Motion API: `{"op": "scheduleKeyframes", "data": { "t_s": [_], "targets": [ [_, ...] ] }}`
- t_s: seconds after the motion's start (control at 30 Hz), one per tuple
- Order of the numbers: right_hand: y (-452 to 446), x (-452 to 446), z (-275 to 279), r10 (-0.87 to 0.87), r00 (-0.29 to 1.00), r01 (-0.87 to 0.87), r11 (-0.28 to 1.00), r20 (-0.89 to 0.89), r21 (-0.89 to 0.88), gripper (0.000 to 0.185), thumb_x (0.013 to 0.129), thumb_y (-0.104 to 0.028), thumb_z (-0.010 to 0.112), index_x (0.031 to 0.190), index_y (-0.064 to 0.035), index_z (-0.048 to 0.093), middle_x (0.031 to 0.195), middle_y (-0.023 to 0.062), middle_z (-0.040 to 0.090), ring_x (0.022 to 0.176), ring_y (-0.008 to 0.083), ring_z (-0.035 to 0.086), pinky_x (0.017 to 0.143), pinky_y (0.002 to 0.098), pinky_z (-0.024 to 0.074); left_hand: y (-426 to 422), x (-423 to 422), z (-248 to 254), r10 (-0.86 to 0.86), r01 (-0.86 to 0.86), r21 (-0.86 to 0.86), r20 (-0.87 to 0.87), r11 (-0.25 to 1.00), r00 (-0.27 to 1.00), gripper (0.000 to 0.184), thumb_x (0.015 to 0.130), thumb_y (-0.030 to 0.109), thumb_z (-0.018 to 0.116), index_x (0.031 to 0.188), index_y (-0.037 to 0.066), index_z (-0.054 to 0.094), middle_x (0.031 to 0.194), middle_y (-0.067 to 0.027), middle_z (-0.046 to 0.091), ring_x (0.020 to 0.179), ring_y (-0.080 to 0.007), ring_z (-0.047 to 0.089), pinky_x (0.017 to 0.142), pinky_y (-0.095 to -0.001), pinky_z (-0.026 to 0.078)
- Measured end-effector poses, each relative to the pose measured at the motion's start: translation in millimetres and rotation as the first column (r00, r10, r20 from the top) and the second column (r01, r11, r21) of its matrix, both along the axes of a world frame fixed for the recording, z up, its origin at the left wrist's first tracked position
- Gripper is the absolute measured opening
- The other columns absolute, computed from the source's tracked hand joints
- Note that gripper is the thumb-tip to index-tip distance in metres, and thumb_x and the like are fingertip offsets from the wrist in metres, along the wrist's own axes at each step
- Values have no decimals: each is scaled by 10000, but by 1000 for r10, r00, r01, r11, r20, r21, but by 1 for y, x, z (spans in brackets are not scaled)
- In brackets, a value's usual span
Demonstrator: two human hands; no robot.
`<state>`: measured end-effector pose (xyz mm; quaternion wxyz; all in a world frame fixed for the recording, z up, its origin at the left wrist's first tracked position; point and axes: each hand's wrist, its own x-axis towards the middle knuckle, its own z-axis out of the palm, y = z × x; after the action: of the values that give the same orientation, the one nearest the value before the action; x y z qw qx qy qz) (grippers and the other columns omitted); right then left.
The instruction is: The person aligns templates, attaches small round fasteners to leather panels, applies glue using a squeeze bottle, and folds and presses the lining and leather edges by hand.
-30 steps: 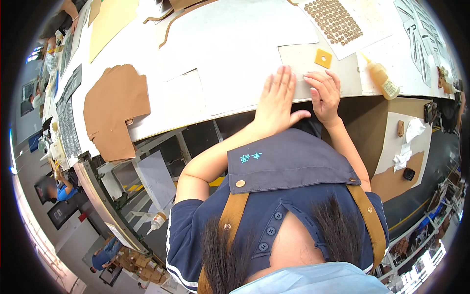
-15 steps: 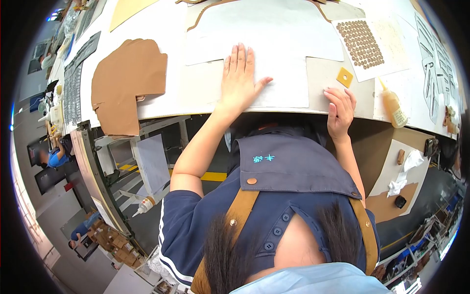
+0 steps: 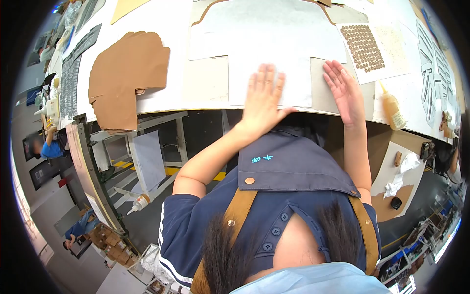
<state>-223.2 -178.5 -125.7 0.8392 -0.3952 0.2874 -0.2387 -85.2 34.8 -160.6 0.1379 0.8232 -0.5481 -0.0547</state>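
A large white cut-out panel [image 3: 267, 36] lies flat on the table, with a brown scalloped edge [image 3: 208, 11] showing along its far side. My left hand [image 3: 264, 95], slightly blurred, is spread over the panel's near part, palm down; whether it presses on it I cannot tell. To the right of the panel, my right hand [image 3: 346, 93] is turned on its side with fingers stretched and nothing visible in it. The yellow square with a hole does not show now; that spot is behind my right hand.
Brown cut panels [image 3: 129, 73] lie stacked at the left, overhanging the near edge. On the right are a card of small brown ovals [image 3: 362, 47], a glue bottle [image 3: 392, 110] and grey strips [image 3: 431, 73]. Another bottle [image 3: 139, 203] is below the table. A person in blue [image 3: 51, 148] is far left.
My left hand has slid toward me and to the right over the panel. My right hand has moved forward and straightened its fingers, and the yellow square is now out of sight.
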Motion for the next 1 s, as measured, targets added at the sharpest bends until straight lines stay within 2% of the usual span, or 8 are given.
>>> {"op": "scheduleKeyframes", "data": {
  "t_s": [0.23, 0.33, 0.4, 0.5, 0.6, 0.8, 0.87, 1.0],
  "targets": [
    [-14, 7, -8, -111, 978, 13, 880, 178, 475, 538, 1030, -99, 546, 1423, 190, 319, 1499, 318, 384, 1457, 401, 375, 1244, 477, 339, -27, -29, 3, -415, 377, -213, -178, 901, 892, 914, 973, 629, 526, 1559, -43, 330, 1653, -236, 272, 1559, -332, 229, 1270, -490, 174],
    [-17, 8, -5, -137, 972, -8, 795, 193, 607, 566, 1023, -86, 560, 1441, 176, 283, 1528, 313, 337, 1479, 413, 332, 1245, 500, 332, -17, -21, 16, -511, 380, -342, -601, 859, 614, 767, 1022, 501, 543, 1552, -23, 363, 1616, -222, 360, 1534, -346, 289, 1259, -492, 200],
    [-20, 12, -2, -127, 970, -43, 750, 208, 661, 560, 1023, -87, 568, 1438, 161, 285, 1512, 301, 345, 1467, 404, 345, 1237, 499, 342, -6, -4, 30, -383, 221, -335, -895, 916, 230, 692, 1036, 426, 559, 1547, -7, 386, 1593, -211, 410, 1521, -353, 317, 1254, -491, 209],
    [-21, 19, -3, -158, 975, 0, 705, 157, 709, 504, 1023, -102, 591, 1390, 131, 337, 1443, 271, 407, 1391, 375, 425, 1200, 485, 384, 15, 7, 19, -170, 59, -315, -337, 947, 926, 713, 1016, 407, 600, 1552, -8, 377, 1603, -217, 390, 1532, -388, 280, 1249, -522, 188],
    [-21, 35, -12, -124, 991, 69, 811, 55, 581, 389, 1017, -135, 633, 1287, 68, 440, 1269, 207, 526, 1189, 293, 550, 1033, 425, 482, 34, 11, 3, 137, -155, -153, -120, 976, 983, 843, 983, 480, 623, 1564, -47, 314, 1649, -266, 254, 1559, -435, 165, 1252, -555, 150],
    [-30, 64, -35, 32, 996, -35, 999, -82, -34, 155, 997, -187, 699, 1005, -56, 618, 895, 62, 621, 774, 124, 588, 648, 287, 450, 39, 5, 7, 175, -178, -60, -59, 982, 983, 1041, 895, 585, 684, 1569, -85, 260, 1657, -286, 201, 1563, -458, 113, 1251, -567, 142],
    [-13, 71, -12, -45, 998, 31, 962, -45, -270, 177, 1022, -177, 661, 892, -56, 657, 807, 24, 617, 656, 117, 533, 612, 274, 427, 39, 4, 9, 163, -182, -138, -144, 974, 976, 1000, 906, 489, 706, 1583, -71, 229, 1659, -288, 188, 1564, -455, 116, 1251, -572, 139],
    [17, 70, 58, -106, 935, 270, 831, 339, -486, 100, 1021, -116, 649, 1054, -35, 698, 947, 24, 697, 776, 112, 633, 709, 269, 516, 30, 2, 30, 54, -93, -237, -168, 967, 984, 1011, 775, 136, 793, 1577, -98, 224, 1651, -282, 234, 1550, -431, 214, 1241, -527, 233]
  ]
}}
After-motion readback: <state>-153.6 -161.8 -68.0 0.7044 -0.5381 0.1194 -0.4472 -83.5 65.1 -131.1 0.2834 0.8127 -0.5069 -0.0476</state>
